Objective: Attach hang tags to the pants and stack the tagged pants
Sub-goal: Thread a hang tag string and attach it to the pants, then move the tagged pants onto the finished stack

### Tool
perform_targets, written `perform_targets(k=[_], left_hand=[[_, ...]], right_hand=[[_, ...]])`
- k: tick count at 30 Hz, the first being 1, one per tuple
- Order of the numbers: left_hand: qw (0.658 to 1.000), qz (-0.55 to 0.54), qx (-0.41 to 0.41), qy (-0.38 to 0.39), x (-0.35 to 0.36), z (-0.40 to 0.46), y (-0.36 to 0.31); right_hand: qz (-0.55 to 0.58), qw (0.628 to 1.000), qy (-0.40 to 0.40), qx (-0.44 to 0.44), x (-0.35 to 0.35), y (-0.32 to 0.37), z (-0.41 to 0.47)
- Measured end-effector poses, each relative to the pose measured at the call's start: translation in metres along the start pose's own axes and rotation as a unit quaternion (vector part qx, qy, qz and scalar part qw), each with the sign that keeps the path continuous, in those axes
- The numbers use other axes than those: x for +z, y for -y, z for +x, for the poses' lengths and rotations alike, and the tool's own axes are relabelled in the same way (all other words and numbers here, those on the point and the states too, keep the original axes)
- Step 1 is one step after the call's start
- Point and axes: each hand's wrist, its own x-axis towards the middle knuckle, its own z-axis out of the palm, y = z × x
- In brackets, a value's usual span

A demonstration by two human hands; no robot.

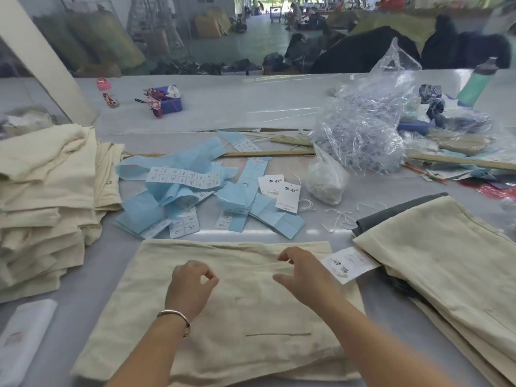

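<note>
The folded pants [243,311] lay flat on the desk [92,263], their near edge cut off by the frame and partly covered by both forearms. Just right of the pants, a hang tag [349,263] poked out from under a stack of pants [452,263], most of it hidden. Whether a string ran between the hands was too faint to tell. The left hand [192,289] hovered over the pants with thumb and forefinger pinched into a ring. The right hand [301,272] hovered near the pants' far edge, fingers loosely curled, forefinger and thumb nearly meeting. Beyond the pants lay loose hang tags [282,191] and blue paper strips [178,174]; left of them stood a taller pile of pants [47,196].
</note>
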Motion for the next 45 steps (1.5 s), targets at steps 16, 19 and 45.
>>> perform_targets(k=[16, 19, 45], left_hand=[[0.973, -0.021, -0.231, -0.019, -0.062, -0.023, 0.172], [0.950, -0.209, -0.233, 0.007, -0.074, -0.019, 0.155], [0.791, -0.496, 0.252, 0.255, -0.010, -0.022, -0.406]], right_hand=[[-0.337, 0.932, 0.102, 0.085, 0.047, 0.020, 0.062], [-0.297, 0.949, 0.084, 0.071, 0.050, 0.016, 0.049], [-0.254, 0.795, -0.430, 0.346, -0.327, -0.115, -0.311]])
